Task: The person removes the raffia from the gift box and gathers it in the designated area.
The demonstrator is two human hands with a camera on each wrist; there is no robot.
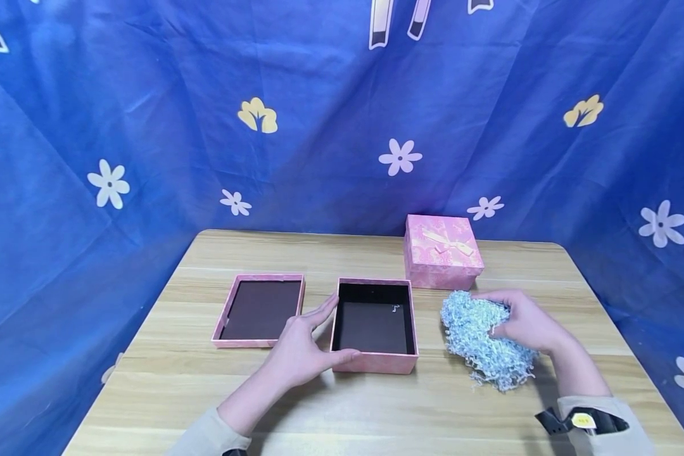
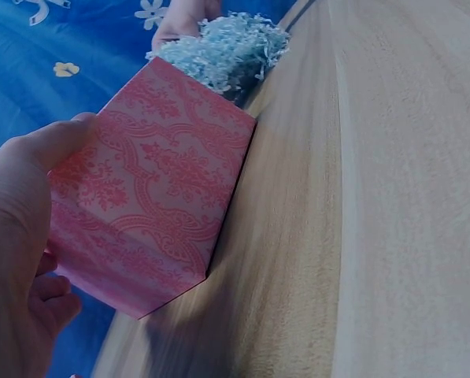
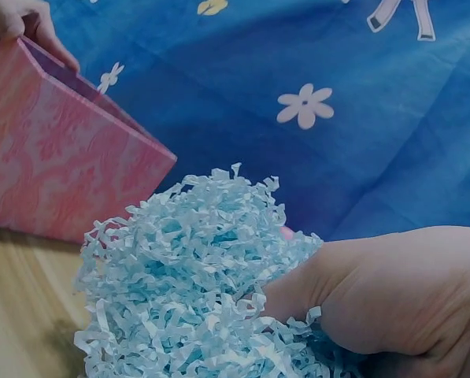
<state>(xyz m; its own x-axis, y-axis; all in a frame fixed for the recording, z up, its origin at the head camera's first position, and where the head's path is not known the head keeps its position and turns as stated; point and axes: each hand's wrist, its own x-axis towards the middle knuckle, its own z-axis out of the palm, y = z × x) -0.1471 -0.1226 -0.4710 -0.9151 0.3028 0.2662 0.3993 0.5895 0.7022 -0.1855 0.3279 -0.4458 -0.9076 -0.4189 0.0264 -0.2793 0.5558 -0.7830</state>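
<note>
My left hand (image 1: 299, 354) grips the near left corner of an uncovered pink box (image 1: 376, 363), thumb at the front wall and fingers along the left side. Its dark inside holds only a small pale scrap near the back right. In the left wrist view the patterned pink wall of the box fills the middle. To the right, my right hand (image 1: 527, 320) holds a clump of light blue shredded paper (image 1: 473, 329), with the thumb sunk into the strands. The clump is beside the box; in the right wrist view it hides most of the right fingers.
A pink lid (image 1: 259, 310) lies inside up on the wooden table (image 1: 462, 418), left of the box. Behind and to the right stands a closed pink gift box (image 1: 441, 253) with a pale bow. A blue patterned curtain (image 1: 319, 158) surrounds the table's back and sides.
</note>
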